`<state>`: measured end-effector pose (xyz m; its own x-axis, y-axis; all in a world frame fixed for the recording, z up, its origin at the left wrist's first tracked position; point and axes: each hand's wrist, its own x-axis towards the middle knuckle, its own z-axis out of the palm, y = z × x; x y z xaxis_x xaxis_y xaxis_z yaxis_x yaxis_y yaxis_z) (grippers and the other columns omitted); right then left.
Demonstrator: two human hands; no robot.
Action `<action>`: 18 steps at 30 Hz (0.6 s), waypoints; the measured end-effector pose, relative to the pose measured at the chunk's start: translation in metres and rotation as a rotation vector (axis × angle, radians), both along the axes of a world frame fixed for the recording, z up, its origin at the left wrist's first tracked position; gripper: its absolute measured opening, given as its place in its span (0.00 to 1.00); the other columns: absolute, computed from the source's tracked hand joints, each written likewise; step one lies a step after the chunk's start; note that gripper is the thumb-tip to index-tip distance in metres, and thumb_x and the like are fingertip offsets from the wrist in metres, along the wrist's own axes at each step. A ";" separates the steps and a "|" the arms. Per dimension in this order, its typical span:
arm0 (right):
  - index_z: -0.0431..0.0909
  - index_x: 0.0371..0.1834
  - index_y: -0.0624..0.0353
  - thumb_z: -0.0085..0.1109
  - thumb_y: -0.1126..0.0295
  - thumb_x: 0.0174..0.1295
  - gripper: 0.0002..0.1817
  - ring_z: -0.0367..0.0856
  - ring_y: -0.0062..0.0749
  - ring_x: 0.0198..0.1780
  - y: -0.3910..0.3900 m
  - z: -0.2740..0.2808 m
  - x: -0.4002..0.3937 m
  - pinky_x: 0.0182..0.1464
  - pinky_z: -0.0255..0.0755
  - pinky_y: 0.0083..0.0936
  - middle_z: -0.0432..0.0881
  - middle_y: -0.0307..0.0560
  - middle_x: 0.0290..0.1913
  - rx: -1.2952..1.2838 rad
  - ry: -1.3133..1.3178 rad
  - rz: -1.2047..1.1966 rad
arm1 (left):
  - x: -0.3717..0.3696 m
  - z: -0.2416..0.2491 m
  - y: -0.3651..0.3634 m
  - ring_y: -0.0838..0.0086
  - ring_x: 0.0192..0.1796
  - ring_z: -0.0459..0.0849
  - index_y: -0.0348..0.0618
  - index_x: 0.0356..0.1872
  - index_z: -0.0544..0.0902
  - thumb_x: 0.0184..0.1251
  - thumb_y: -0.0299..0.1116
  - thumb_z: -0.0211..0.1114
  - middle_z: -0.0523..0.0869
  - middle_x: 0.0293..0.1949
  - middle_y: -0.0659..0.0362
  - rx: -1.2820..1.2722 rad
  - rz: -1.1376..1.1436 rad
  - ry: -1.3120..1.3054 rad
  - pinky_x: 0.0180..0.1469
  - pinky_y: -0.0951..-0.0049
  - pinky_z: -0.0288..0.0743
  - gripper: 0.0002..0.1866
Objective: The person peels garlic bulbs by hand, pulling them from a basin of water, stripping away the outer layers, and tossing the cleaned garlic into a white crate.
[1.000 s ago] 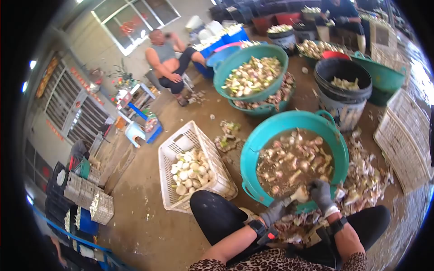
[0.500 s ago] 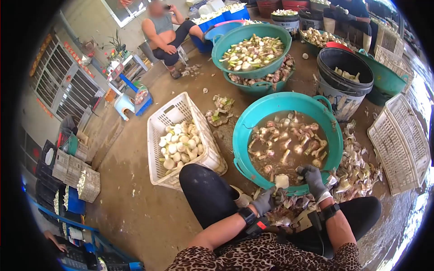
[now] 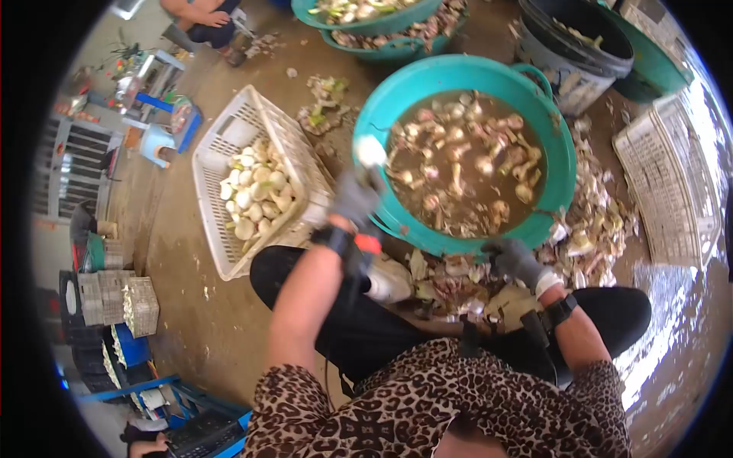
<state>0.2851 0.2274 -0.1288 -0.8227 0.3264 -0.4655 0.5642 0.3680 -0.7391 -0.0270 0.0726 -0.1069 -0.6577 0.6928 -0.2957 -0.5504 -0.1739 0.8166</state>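
Observation:
My left hand, in a grey glove, is closed on a peeled white garlic bulb and blurred by motion. It is over the left rim of the teal tub, between the tub and a white plastic crate. Peeled garlic bulbs lie in that crate. Unpeeled garlic with stems floats in the tub's brown water. My gloved right hand is at the tub's near rim, above the skins, its fingers curled. What it holds, if anything, is hidden.
Garlic skins are heaped right of the tub and before my legs. An upturned white crate leans at the right. Behind stand a black bucket and stacked teal basins. A seated person is at the far left.
My left hand has lifted the peeled garlic bulb from the tub's near rim up and left, toward the crate. My right hand has drawn back slightly. The view has tilted down.

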 end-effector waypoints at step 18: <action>0.64 0.53 0.62 0.53 0.65 0.47 0.27 0.64 0.49 0.58 -0.029 -0.074 -0.168 0.56 0.62 0.35 0.65 0.61 0.56 0.073 -0.443 -0.064 | 0.084 0.032 -0.030 0.76 0.32 0.77 0.40 0.51 0.69 0.63 0.38 0.51 0.78 0.33 0.60 0.048 -0.035 -0.439 0.35 0.74 0.73 0.18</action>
<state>0.1168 0.1984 -0.2032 -0.5262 0.4155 -0.7420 0.8437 0.3643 -0.3943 0.0575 0.0425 -0.0746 -0.4530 0.7320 -0.5089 -0.8495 -0.1813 0.4954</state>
